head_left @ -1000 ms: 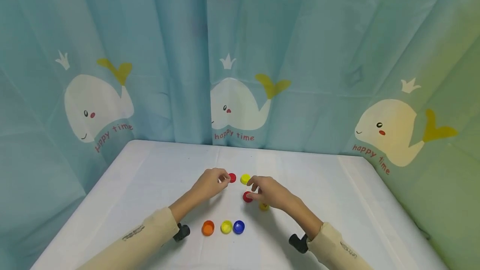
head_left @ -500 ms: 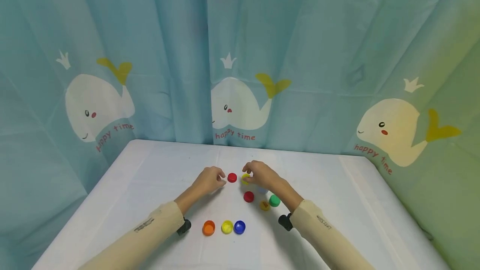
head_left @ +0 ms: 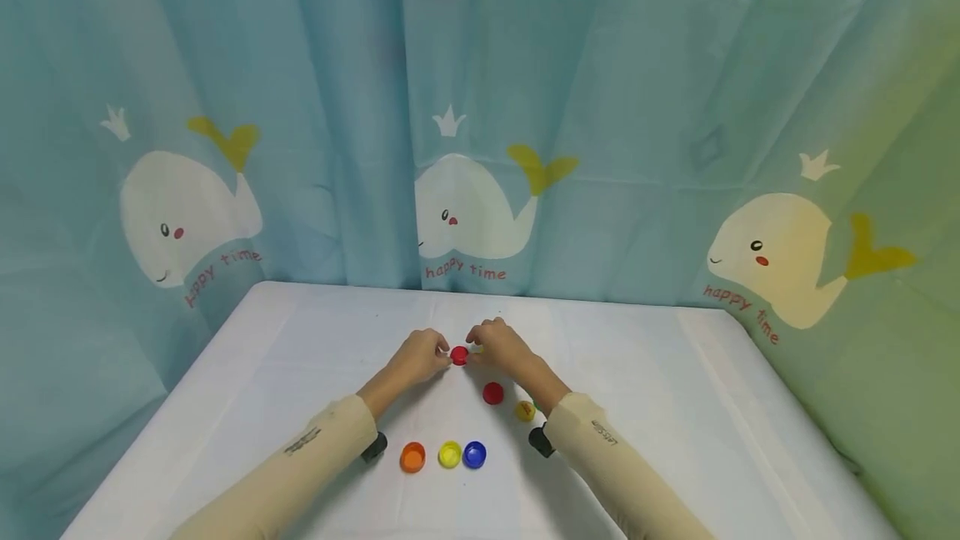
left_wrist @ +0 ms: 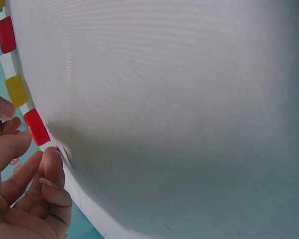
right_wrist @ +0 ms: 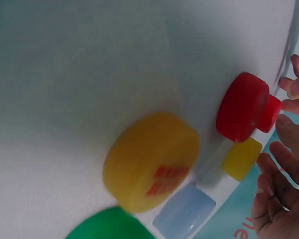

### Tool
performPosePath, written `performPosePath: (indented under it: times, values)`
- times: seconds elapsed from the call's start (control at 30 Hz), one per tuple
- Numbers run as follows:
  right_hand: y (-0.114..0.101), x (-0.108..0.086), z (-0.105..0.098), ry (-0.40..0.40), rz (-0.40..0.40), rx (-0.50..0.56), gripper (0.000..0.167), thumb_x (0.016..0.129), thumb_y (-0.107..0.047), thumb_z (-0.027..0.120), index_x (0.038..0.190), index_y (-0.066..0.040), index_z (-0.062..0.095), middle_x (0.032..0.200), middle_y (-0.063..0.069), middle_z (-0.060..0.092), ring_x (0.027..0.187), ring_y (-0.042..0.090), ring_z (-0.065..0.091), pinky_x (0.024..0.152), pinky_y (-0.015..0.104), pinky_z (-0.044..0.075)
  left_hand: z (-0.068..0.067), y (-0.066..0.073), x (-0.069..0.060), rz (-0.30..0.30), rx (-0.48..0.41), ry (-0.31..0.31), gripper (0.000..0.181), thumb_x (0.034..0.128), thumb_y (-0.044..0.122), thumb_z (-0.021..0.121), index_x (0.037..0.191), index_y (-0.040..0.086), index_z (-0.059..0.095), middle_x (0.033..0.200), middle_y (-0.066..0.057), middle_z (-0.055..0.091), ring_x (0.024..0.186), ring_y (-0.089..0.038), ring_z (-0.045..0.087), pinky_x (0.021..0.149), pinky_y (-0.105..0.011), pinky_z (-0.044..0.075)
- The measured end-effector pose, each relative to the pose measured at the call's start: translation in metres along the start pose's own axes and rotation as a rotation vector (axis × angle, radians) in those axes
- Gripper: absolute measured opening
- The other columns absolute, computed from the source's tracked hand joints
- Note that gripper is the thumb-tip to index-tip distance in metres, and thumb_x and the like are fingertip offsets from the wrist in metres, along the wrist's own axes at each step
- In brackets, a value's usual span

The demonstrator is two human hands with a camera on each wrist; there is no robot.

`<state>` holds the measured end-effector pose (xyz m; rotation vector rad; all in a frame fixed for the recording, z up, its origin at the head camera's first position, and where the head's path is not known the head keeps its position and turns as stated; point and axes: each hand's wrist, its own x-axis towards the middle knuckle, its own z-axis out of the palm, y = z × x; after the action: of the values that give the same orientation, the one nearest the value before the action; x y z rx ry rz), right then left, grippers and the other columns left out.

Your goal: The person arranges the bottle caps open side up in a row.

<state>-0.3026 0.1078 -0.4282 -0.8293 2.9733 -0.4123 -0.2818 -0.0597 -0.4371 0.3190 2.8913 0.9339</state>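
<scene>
A bright red bottle cap (head_left: pixel 459 356) lies on the white table between my two hands. My left hand (head_left: pixel 422 355) is at its left, thumb and fingers parted and bent toward it. From the right, my right hand (head_left: pixel 504 348) reaches to the same cap, its fingertips close to the rim. Whether either hand touches it, I cannot tell. A yellow cap (right_wrist: pixel 242 159) stands beside the right fingers and is mostly covered by them in the head view. Nearer to me are a darker red cap (head_left: pixel 492 393) and a yellow-orange cap (head_left: pixel 525 411) with red print.
An orange cap (head_left: pixel 412 457), a yellow cap (head_left: pixel 450 454) and a blue cap (head_left: pixel 474 455) lie hollow side up in a front row. A green cap (right_wrist: pixel 109 226) and a pale blue cap (right_wrist: pixel 185 211) sit under the right forearm. A whale-print curtain (head_left: pixel 637 148) hangs behind the table.
My right hand has moved from the darker red cap, past the yellow cap, leftward to the bright red cap. My left hand stays beside that cap with little movement.
</scene>
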Motion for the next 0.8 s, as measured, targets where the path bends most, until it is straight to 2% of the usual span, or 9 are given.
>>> performPosePath:
  times: [0.17,0.33,0.47,0.8]
  values:
    - [-0.004,0.007,0.01,-0.004,0.004,-0.059,0.03,0.078,-0.027,0.078,0.101,-0.01,0.07,0.086,0.001,0.061,0.082,0.017,0.048,0.07,0.03,0.043,-0.001,-0.001,0.001,-0.009,0.019,-0.006,0.022,0.0808,0.01,0.074,0.098,-0.002,0.068,0.081,-0.005,0.063,0.073,-0.017,0.055,0.072,-0.031,0.051]
    - [-0.005,0.006,0.014,-0.008,0.016,-0.092,0.03,0.078,-0.03,0.077,0.1,-0.01,0.07,0.082,-0.001,0.058,0.078,0.016,0.047,0.069,0.031,0.041,0.0,0.0,0.002,0.035,0.039,-0.011,0.021,0.0801,0.011,0.074,0.095,-0.003,0.069,0.087,-0.008,0.066,0.077,-0.018,0.058,0.076,-0.035,0.051]
    - [-0.004,0.006,0.015,-0.017,0.037,-0.067,0.029,0.08,-0.029,0.077,0.102,-0.011,0.07,0.084,0.0,0.058,0.079,0.015,0.048,0.071,0.031,0.042,0.002,0.001,0.002,0.063,0.056,-0.003,0.016,0.08,0.011,0.074,0.089,-0.001,0.07,0.081,-0.006,0.066,0.072,-0.016,0.057,0.073,-0.033,0.051]
    - [-0.001,0.009,0.018,-0.037,0.039,-0.035,0.029,0.081,-0.03,0.075,0.102,-0.011,0.07,0.083,-0.002,0.057,0.078,0.014,0.048,0.072,0.03,0.039,0.0,0.001,-0.003,0.051,0.035,-0.022,0.014,0.0816,0.011,0.073,0.09,-0.001,0.071,0.079,-0.004,0.064,0.069,-0.015,0.053,0.069,-0.03,0.05]
